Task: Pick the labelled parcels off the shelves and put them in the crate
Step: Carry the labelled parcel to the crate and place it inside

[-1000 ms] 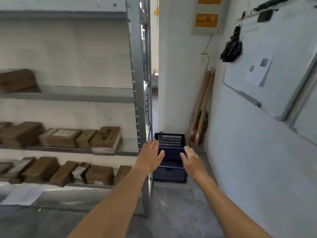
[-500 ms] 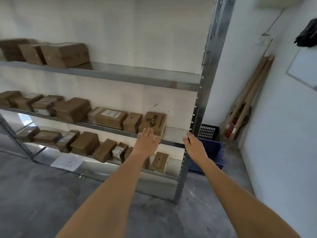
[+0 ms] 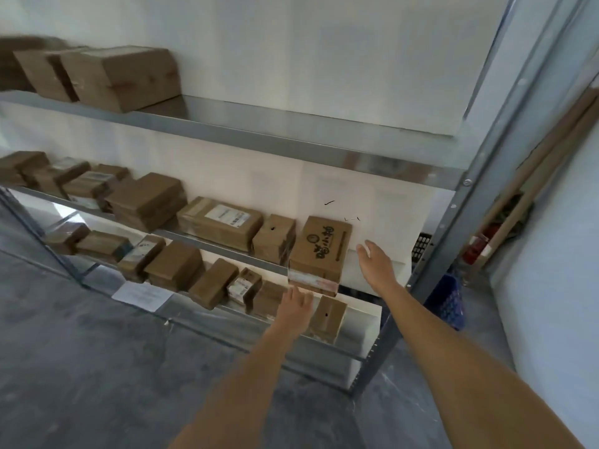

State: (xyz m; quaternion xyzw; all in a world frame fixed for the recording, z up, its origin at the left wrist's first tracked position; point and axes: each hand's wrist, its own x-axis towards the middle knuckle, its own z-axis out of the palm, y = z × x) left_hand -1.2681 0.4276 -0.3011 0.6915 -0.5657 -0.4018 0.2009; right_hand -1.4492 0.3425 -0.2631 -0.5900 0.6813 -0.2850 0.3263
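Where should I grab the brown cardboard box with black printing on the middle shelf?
Grip the brown printed cardboard box by its two long sides, from the front: its taped end overhangs the middle shelf edge, and the right side is clear.

crate (image 3: 449, 298) mostly hidden behind upright (image 3: 453, 222), leftmost parcels (image 3: 19, 59) blurred

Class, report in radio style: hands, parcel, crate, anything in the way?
Left hand and right hand open, empty, either side of the printed box. Blue crate on floor behind shelf post. Nothing blocking the box.
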